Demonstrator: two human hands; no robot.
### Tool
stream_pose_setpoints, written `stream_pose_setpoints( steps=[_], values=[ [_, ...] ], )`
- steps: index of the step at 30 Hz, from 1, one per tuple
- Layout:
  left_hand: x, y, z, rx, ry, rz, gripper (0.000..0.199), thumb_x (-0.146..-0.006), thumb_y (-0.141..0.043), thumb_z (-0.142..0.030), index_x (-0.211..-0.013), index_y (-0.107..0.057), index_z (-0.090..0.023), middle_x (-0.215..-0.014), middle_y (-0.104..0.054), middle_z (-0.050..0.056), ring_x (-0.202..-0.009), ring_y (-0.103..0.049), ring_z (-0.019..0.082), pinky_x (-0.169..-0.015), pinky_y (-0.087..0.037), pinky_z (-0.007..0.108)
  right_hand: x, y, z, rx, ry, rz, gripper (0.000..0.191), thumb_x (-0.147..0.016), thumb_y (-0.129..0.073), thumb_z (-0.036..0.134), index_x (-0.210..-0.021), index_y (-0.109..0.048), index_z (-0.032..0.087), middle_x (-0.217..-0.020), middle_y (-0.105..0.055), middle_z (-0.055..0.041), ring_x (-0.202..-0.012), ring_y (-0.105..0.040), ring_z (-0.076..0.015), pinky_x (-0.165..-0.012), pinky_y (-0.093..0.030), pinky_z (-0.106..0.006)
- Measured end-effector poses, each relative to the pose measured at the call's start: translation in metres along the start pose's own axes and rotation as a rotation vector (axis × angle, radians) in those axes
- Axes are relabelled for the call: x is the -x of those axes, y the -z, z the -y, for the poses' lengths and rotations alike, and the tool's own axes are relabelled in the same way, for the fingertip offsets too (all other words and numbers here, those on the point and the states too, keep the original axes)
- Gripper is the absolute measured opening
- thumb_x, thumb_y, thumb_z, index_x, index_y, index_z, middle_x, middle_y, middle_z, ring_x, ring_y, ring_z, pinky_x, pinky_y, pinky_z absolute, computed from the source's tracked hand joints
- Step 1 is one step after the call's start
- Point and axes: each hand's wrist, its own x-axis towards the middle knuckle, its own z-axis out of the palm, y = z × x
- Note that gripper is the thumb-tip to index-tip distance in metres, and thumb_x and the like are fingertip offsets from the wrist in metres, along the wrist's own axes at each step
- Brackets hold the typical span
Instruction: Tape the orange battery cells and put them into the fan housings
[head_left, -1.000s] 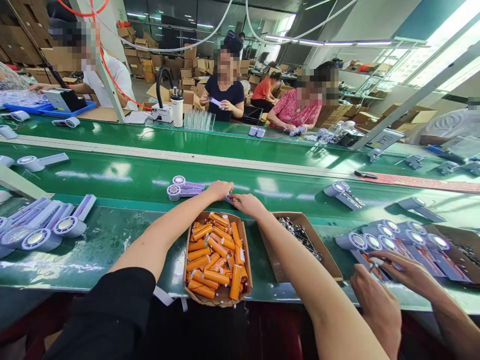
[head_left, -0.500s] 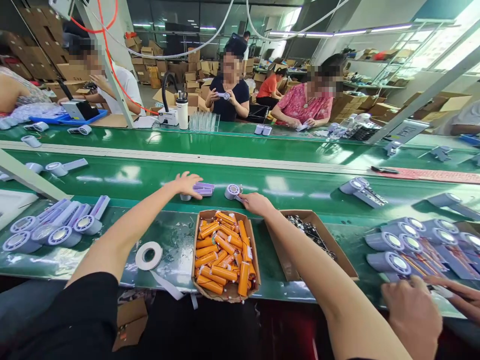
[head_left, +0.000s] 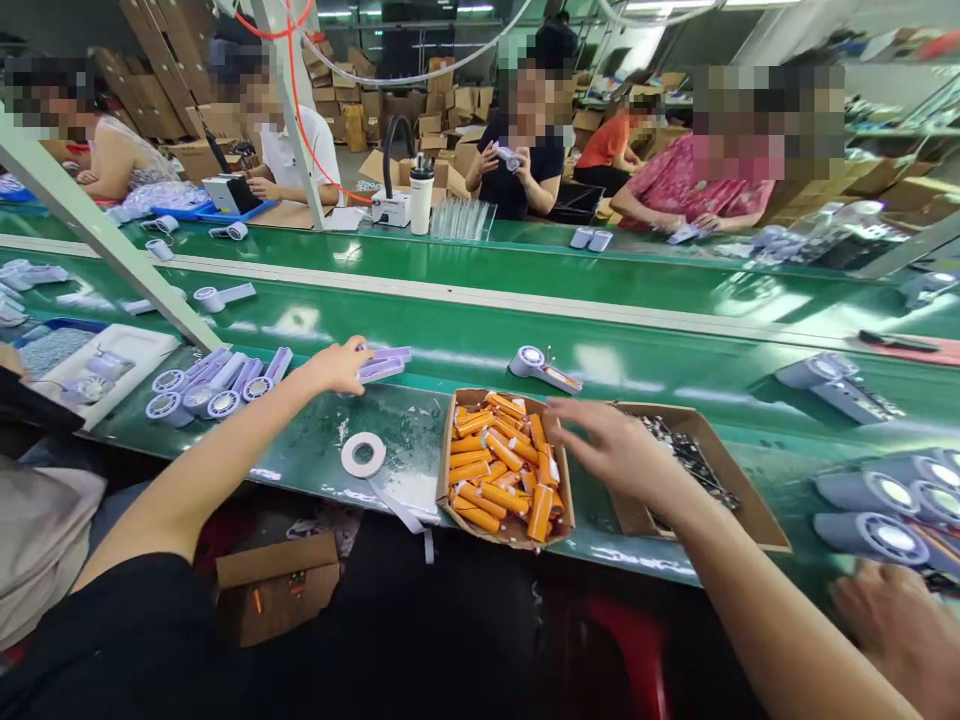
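My left hand [head_left: 343, 366] is wrapped round purple fan bodies [head_left: 385, 364] at the near edge of the green belt; their handles stick out to the right. My right hand [head_left: 611, 445], fingers apart and holding nothing, is over the gap between a box of orange batteries [head_left: 504, 468] and a carton of small dark parts [head_left: 694, 462]. Beyond it a purple fan [head_left: 534, 364] with an open handle lies on the belt, apart from my hand. A roll of white tape [head_left: 364, 455] lies left of the batteries, its loose end hanging over the table edge.
Several purple fans [head_left: 223, 402] lie in a group at the left beside a white tray [head_left: 142, 375]. More fans [head_left: 874, 535] lie at the right, near another person's hand [head_left: 892, 610]. People sit across the belt [head_left: 420, 325].
My right hand has let go of the fan and moved back toward the boxes. My left hand has closed on the fan bodies. The view has turned left, showing more of the left side.
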Motion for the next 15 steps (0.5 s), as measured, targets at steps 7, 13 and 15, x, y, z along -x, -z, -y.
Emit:
stream_pose_setpoints(
  steps=[7, 13, 15],
  values=[
    [0.109, -0.071, -0.011, -0.066, -0.126, -0.213, 0.078, -0.086, -0.081, -0.048, -0.154, -0.054, -0.024, -0.17, -0.036, 0.013, -0.155, -0.028, 0.046, -0.123, -0.037, 0.062, 0.093, -0.035, 0.12, -0.286, 0.173, 0.081, 0.024, -0.104, -0.061, 0.022, -0.121, -0.077, 0.026, -0.135, -0.076, -0.0084, -0.122, -0.074, -0.0249, -0.105, -0.062, -0.039],
    [0.152, -0.119, -0.036, -0.01, -0.357, -0.352, 0.032, -0.099, -0.068, -0.033, -0.131, -0.074, -0.029, -0.156, -0.057, 0.008, -0.147, -0.039, 0.041, -0.122, -0.031, 0.068, 0.114, -0.065, 0.145, -0.466, 0.091, 0.109, 0.022, -0.103, -0.064, 0.021, -0.121, -0.076, 0.025, -0.133, -0.076, -0.0087, -0.12, -0.074, -0.0225, -0.103, -0.063, -0.035],
    [0.155, -0.123, -0.042, 0.012, -0.414, -0.38, 0.041, -0.099, -0.069, -0.036, -0.14, -0.068, -0.03, -0.158, -0.054, 0.009, -0.148, -0.038, 0.041, -0.121, -0.033, 0.067, 0.111, -0.07, 0.147, -0.492, 0.062, 0.081, 0.022, -0.103, -0.064, 0.02, -0.12, -0.076, 0.026, -0.13, -0.078, -0.0083, -0.117, -0.075, -0.022, -0.102, -0.063, -0.035]
  ],
)
